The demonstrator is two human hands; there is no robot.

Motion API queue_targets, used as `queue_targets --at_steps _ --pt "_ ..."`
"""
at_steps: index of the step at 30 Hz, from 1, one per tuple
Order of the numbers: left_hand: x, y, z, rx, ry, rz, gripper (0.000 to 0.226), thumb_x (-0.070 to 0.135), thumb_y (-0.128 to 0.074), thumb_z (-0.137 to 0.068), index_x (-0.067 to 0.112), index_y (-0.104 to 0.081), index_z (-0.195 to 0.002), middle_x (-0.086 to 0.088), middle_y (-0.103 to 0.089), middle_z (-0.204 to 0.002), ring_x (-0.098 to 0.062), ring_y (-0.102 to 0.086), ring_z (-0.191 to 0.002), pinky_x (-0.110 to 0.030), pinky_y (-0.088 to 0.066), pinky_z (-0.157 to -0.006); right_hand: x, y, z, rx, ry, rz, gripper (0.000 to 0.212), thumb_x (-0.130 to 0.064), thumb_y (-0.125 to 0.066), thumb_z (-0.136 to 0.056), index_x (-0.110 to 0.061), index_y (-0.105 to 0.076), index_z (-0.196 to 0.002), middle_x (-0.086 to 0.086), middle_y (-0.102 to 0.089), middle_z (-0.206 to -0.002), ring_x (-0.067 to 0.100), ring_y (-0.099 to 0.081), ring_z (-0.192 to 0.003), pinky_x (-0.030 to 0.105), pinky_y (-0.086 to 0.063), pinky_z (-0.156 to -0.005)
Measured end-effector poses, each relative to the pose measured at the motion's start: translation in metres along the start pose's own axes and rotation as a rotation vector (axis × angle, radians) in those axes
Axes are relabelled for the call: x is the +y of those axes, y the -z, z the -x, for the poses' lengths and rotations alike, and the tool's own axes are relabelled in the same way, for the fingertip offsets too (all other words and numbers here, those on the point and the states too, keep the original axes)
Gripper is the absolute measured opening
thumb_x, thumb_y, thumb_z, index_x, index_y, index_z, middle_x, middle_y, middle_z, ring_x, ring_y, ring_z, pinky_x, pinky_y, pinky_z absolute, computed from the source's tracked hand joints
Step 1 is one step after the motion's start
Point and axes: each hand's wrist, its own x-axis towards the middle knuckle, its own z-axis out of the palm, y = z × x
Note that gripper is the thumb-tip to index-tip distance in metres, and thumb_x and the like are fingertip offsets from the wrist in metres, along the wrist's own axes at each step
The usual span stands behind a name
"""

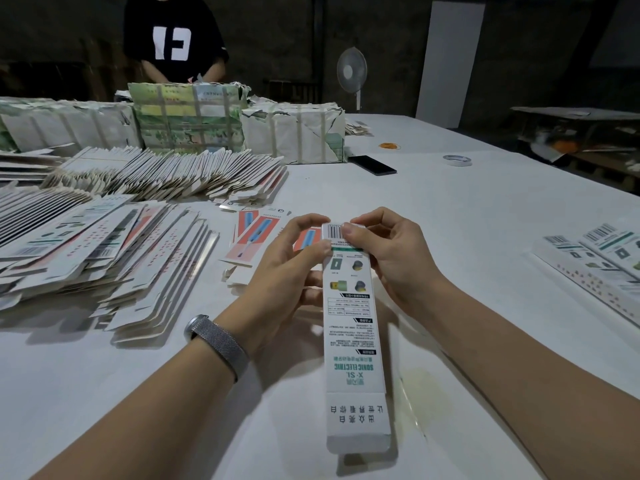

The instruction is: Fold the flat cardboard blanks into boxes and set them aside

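Fingers of both hands pinch far end of toothbrush box (349, 306) I hold over white table (485, 237). Head view: left hand (294, 268) curls round left wall, thumb on top; right hand (391, 258) pinches barcode flap (334, 232), thumb pressing it down. Long axis runs straight away from me; far end at my fingertips, near flap open, nearer my wrists. Judging: far flap closing, near flap next. Count: one box in hand, two finished boxes (595, 261) on right, flat blanks (104, 244) in heaps on left, too many to count; three wrapped bundles (294, 133) beyond.

My hands cover the box's (349, 306) far end; the opposite person's (173, 39) head is cropped out.
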Motion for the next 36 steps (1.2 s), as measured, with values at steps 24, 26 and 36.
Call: queue_targets --at_steps 24,26,36 --pt "0.003 -0.005 0.0 0.038 0.009 -0.041 0.017 0.02 -0.047 -0.108 0.029 -0.055 -0.12 -0.009 -0.077 -0.085 -0.023 -0.073 -0.071 -0.028 -0.056 -0.051 -0.001 -0.005 0.003 0.066 0.077 0.125 0.015 -0.014 -0.075 -0.088 -0.011 -0.062 -0.081 0.005 -0.072 -0.073 0.021 -0.072 -0.068 0.03 -0.059 -0.061" --pt "0.004 -0.006 0.0 0.033 0.006 -0.041 0.017 0.02 -0.048 -0.108 0.03 -0.055 -0.119 -0.009 -0.077 -0.087 -0.025 -0.072 -0.074 -0.03 -0.058 -0.053 -0.001 -0.003 0.003 0.072 0.079 0.121 0.014 -0.015 -0.075 -0.088 -0.012 -0.063 -0.08 0.005 -0.073 -0.075 0.022 -0.073 -0.07 0.032 -0.059 -0.062" --pt "0.006 -0.001 -0.005 0.173 -0.112 0.017 0.018 0.015 -0.053 -0.105 0.031 -0.054 -0.114 -0.003 -0.077 -0.085 -0.017 -0.071 -0.06 -0.025 -0.055 -0.049 -0.009 -0.009 0.012 0.003 0.176 0.582 0.039 -0.039 -0.071 -0.088 -0.033 -0.057 -0.123 -0.011 -0.062 -0.114 0.007 -0.064 -0.094 0.025 -0.058 -0.072"
